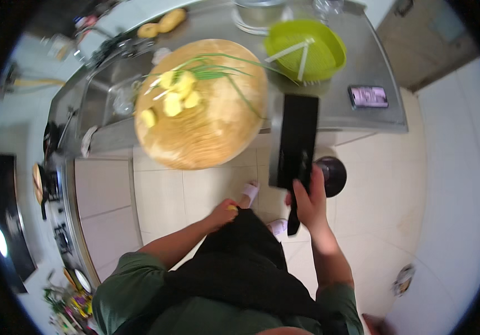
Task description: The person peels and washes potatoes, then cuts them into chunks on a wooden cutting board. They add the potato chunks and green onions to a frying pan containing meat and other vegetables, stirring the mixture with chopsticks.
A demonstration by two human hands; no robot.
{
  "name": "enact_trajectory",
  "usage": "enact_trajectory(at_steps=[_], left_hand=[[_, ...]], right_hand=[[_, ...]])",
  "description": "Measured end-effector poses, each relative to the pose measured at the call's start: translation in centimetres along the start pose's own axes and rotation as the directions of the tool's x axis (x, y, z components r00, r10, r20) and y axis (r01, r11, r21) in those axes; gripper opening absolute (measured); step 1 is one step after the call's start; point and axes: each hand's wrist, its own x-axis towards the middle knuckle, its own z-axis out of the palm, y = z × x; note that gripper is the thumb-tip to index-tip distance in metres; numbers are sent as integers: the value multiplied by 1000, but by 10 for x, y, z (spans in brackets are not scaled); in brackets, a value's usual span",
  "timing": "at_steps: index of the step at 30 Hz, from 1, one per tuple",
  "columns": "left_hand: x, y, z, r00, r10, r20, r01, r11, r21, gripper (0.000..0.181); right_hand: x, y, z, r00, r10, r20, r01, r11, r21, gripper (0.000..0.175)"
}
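Observation:
My right hand (312, 201) grips the handle of a black cleaver (298, 138), its broad blade pointing away from me beside the board. My left hand (224, 213) is closed at the front of my black apron, with a small yellow piece showing at its fingers; what the piece is, I cannot tell. A round wooden chopping board (223, 138) overhangs the counter edge. Several peeled yellow pieces (181, 90), perhaps ginger or potato, lie on its left part, one (148, 118) apart from the others. Green onions (210, 73) stretch across the board's far side.
A green plastic basket (334, 50) and a smartphone (369, 96) rest on the steel counter (357, 119). A metal pot (261, 14) stands at the back. The sink (101, 94) is left of the board, with potatoes (172, 20) behind. A dark round object (335, 176) is on the floor.

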Motion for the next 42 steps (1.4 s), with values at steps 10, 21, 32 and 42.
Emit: enact_trajectory(at_steps=[10,21,32,42], left_hand=[[-134,41,-273,878,248,-410,-478,395,-784,26],[-103,178,-442,814,421,-400,-472,80,-878,20],[-5,312,-485,876,430,-221,-341,225,-913,27],[67,340,-510,909,389,-147,-239,198,-951,31]], right_hand=[[166,-9,123,983,-5,-184,-43,966,-256,35],[198,-21,163,824,-565,32,83,66,-994,35],[438,-36,505,522,-490,698,781,-55,-623,28],[415,7,539,938,-171,303,347,427,-835,24]])
